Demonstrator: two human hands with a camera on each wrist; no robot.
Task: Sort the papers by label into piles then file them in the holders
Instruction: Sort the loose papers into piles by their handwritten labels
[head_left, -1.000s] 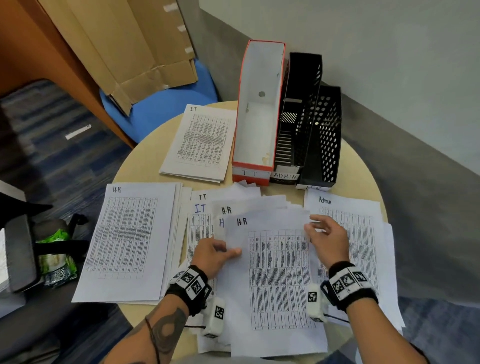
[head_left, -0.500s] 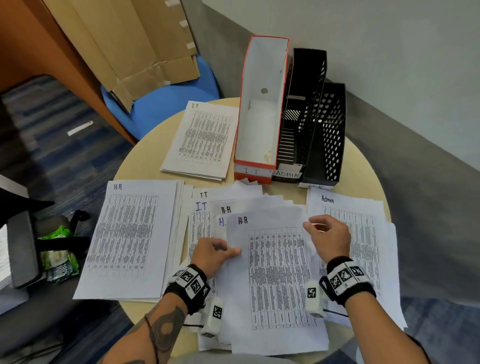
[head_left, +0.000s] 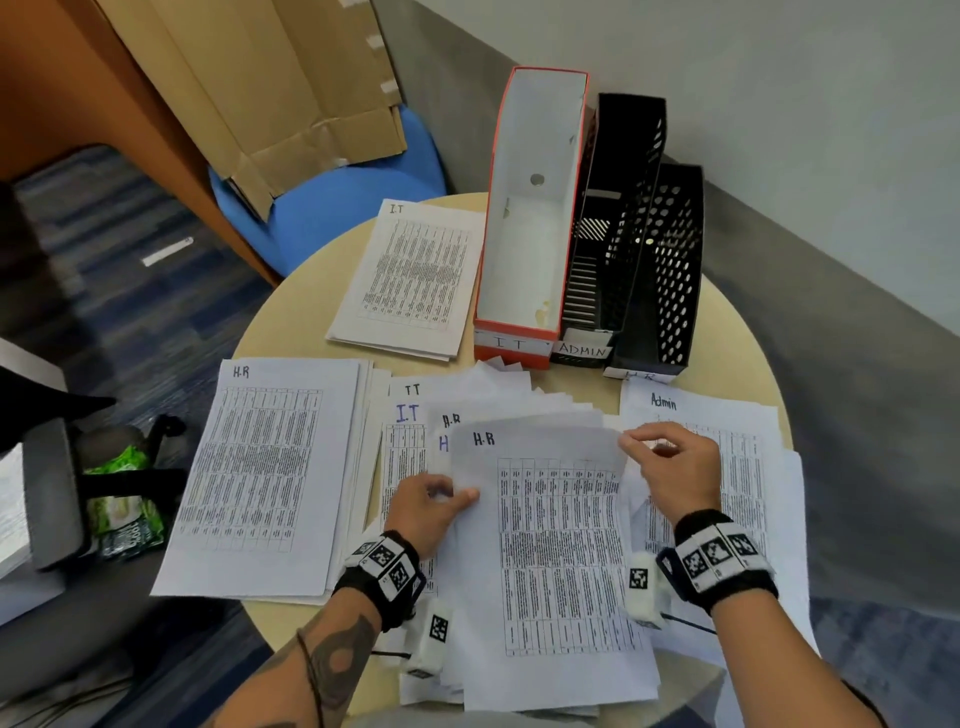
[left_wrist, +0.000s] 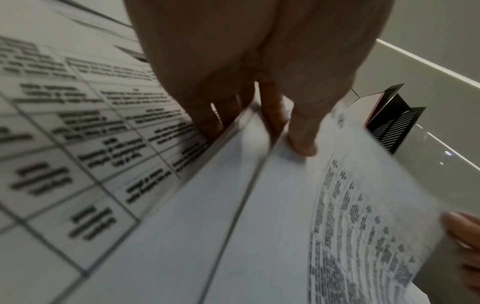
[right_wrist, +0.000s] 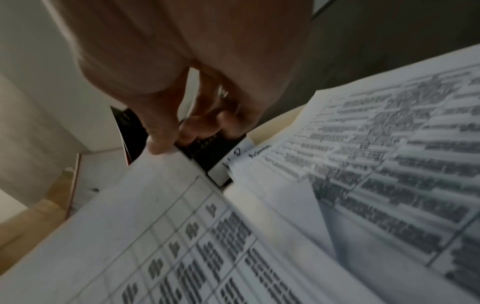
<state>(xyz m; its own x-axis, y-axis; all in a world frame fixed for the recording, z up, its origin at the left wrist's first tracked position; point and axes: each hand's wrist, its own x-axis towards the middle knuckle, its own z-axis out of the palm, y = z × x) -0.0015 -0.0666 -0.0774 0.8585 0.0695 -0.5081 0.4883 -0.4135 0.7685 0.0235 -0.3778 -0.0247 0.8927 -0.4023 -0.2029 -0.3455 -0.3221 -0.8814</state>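
An H-R sheet (head_left: 550, 561) atop the middle stack on the table (head_left: 291, 322) is pinched at its left edge by the left hand (head_left: 426, 512) and at its upper right corner by the right hand (head_left: 675, 478). Only the head view shows the 3 holders (head_left: 587, 234); thumb-on-paper contact is confirmed in the wrist views.

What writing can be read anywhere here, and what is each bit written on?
"I.T": far pile.
"H.R": left pile.
"H.R": top sheet between both hands.
"I.T", "TT", "H.R": fanned sheets behind it.
"Admin": right pile.
"I T": orange holder.
"ADMIN": middle black holder.
Right holder's label: partly hidden.
Printed tables: too small.
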